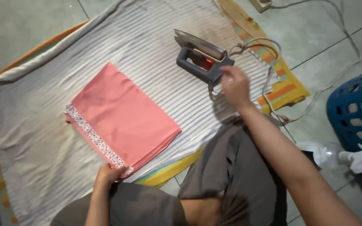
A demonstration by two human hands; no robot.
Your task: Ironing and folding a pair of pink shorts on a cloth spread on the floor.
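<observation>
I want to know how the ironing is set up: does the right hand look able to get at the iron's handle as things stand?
Probably yes. The right hand hovers beside the rear of the iron, which stands on its heel on the striped cloth; nothing lies between them except the iron's cord.

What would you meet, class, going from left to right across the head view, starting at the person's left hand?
Left hand → folded pink cloth with floral trim → dark grey electric iron → right hand → blue plastic laundry basket.

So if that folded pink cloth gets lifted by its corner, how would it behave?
The pink cloth would probably droop and unfold, since it lies in loose flat layers. It looks light. Held only at the corner by the left hand, the stack would likely slide apart.
</observation>
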